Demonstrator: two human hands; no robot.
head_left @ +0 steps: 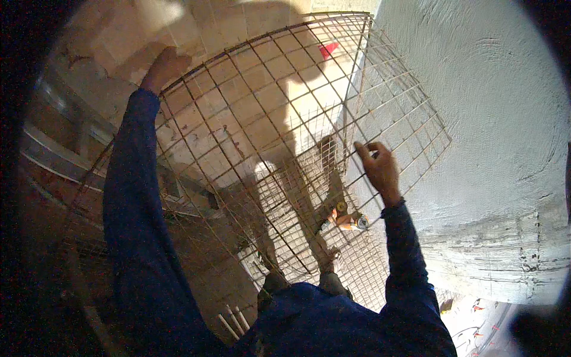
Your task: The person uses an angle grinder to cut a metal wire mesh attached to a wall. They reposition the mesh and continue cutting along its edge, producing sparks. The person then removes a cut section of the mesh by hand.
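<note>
A rusty wire mesh panel (pixel 256 101) with square openings stands in front of me, bowed by the lens, between a tan tiled surface and a grey wall. My left hand (pixel 166 66), at the far end of an outstretched arm, is closed on the panel's upper left edge. Nearer and to the right, my right hand (pixel 380 169) has its fingers curled at the wires in the right part of the panel. Its fingertips meet the mesh around one wire. Both sleeves are dark blue.
The rough grey plastered wall (pixel 476 119) rises close on my right. Below, more mesh (pixel 369 262) covers the floor by my feet. An orange power tool (pixel 347 220), seemingly an angle grinder, lies there. Pale rods (pixel 235 321) stand at the lower left. A red object (pixel 327 50) shows behind the panel.
</note>
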